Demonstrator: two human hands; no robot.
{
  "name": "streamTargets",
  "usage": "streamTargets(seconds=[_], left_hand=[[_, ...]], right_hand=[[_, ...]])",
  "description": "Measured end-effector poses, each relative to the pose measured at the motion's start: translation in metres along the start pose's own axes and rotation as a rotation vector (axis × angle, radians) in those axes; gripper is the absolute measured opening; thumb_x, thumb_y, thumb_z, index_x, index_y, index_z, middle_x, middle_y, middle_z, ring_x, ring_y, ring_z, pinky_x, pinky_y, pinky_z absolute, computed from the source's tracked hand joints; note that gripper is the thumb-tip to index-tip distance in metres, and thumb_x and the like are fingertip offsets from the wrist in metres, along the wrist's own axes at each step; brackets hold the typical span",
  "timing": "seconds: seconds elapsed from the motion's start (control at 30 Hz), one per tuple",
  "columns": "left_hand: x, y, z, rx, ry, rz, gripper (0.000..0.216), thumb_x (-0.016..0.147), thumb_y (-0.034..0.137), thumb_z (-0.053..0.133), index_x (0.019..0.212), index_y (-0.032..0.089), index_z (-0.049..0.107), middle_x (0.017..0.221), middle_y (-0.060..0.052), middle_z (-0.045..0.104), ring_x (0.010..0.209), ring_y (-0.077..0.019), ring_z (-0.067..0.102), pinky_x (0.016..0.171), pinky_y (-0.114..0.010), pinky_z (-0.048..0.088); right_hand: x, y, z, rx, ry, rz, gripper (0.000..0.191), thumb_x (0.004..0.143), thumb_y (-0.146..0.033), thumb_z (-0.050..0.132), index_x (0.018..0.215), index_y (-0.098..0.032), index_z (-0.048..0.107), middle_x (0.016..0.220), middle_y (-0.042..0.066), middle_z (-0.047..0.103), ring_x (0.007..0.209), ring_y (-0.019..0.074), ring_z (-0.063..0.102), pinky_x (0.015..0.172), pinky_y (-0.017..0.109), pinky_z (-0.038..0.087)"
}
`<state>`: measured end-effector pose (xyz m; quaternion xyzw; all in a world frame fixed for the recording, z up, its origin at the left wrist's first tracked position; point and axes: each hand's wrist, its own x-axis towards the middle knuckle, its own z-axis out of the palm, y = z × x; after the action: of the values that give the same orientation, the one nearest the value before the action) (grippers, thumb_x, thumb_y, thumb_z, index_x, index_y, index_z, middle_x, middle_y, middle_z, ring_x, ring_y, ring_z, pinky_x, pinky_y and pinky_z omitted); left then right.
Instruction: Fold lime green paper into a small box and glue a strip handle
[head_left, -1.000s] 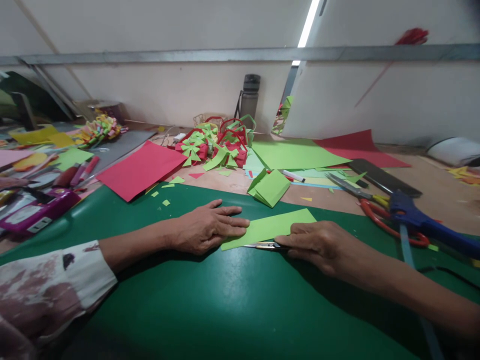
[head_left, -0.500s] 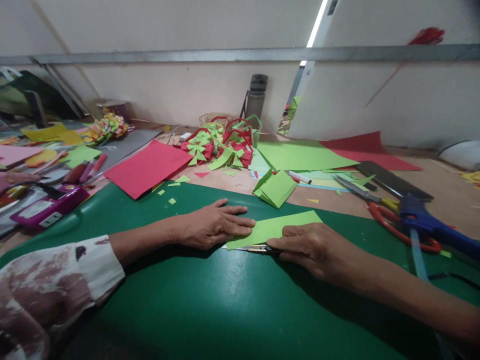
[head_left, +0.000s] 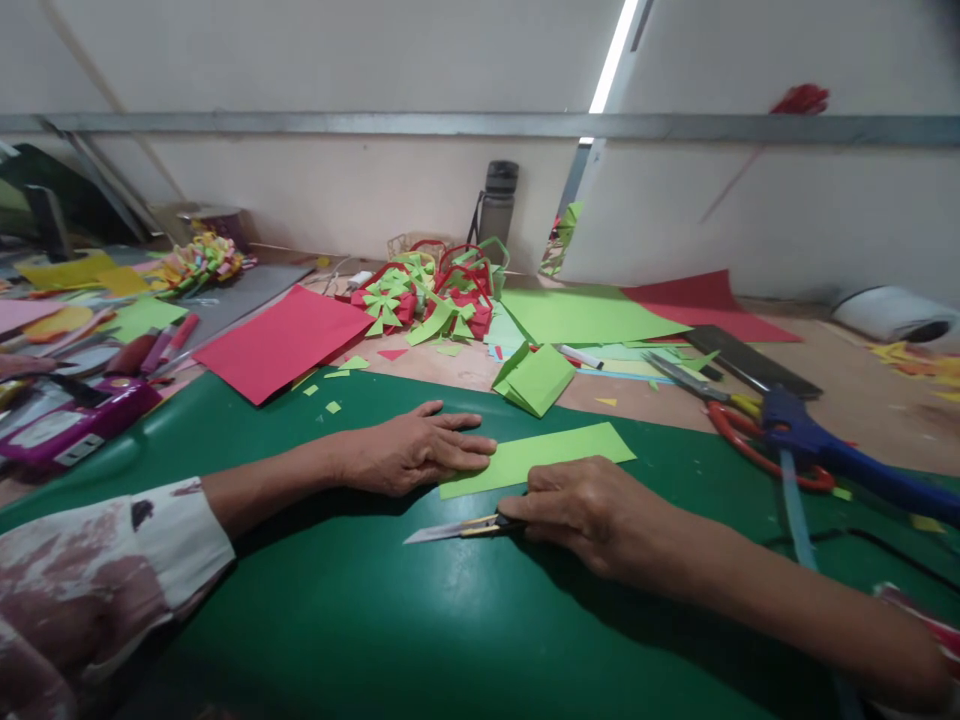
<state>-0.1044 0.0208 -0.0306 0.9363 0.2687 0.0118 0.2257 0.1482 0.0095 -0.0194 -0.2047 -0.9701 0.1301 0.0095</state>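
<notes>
While our left hand (head_left: 416, 455) lies flat with its fingers spread, pressing the left end of the light-green paper strip (head_left: 551, 455) onto the green cutting mat (head_left: 450, 620), our right hand (head_left: 585, 505) pinches a craft knife (head_left: 454, 528) on the near side of the strip. Its blade points left and lies clear of the paper. We judge the strip's near edge cut straight, though we see no offcut beside it, and we cannot tell whether more cuts are left. Farther off lie 1 folded green piece (head_left: 534, 378), a red sheet (head_left: 281, 338) at the left, red-handled scissors (head_left: 739, 425) at the right, and a heap of red-and-green paper bows (head_left: 427, 295).
</notes>
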Motion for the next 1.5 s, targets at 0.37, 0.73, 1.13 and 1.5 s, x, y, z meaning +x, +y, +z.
streamTargets(seconds=[0.37,0.73,1.13,1.5], left_hand=[[-0.001,0.0,0.004,-0.001,0.107,-0.04,0.043,0.095,0.022,0.034,0.137,0.035,0.033,0.145,-0.001,0.034,0.136,-0.0206,0.024,0.11,-0.051,0.017],[0.021,0.014,0.021,0.333,0.444,-0.106,0.046,0.085,0.043,0.051,0.124,0.019,0.05,0.124,-0.012,0.058,0.11,-0.0289,0.054,0.087,-0.046,0.047],[0.038,-0.012,0.019,0.435,0.564,-0.171,0.028,0.089,0.023,0.043,0.106,0.013,0.063,0.107,-0.011,0.067,0.1,-0.0248,0.06,0.084,-0.038,0.051],[0.05,0.003,0.015,0.303,0.47,-0.112,0.037,0.081,0.037,0.059,0.11,0.015,0.06,0.113,-0.011,0.063,0.107,-0.0264,0.054,0.089,-0.041,0.048]], right_hand=[[-0.06,0.055,-0.04,-0.026,0.453,0.534,0.033,0.089,-0.022,0.042,0.118,-0.022,0.058,0.095,0.005,0.067,0.085,0.0179,0.059,0.073,0.027,0.044],[-0.059,0.066,-0.016,-0.134,0.413,0.607,0.014,0.082,-0.023,0.055,0.092,-0.016,0.064,0.098,0.01,0.061,0.093,0.0226,0.055,0.081,0.033,0.041],[-0.055,0.066,-0.004,-0.007,0.394,0.526,0.007,0.074,-0.016,0.062,0.069,-0.016,0.057,0.071,0.002,0.056,0.069,0.0151,0.051,0.062,0.024,0.037],[-0.055,0.057,-0.011,-0.163,0.266,0.506,0.01,0.082,-0.024,0.058,0.084,-0.015,0.061,0.082,0.005,0.061,0.077,0.0166,0.056,0.064,0.025,0.04]])
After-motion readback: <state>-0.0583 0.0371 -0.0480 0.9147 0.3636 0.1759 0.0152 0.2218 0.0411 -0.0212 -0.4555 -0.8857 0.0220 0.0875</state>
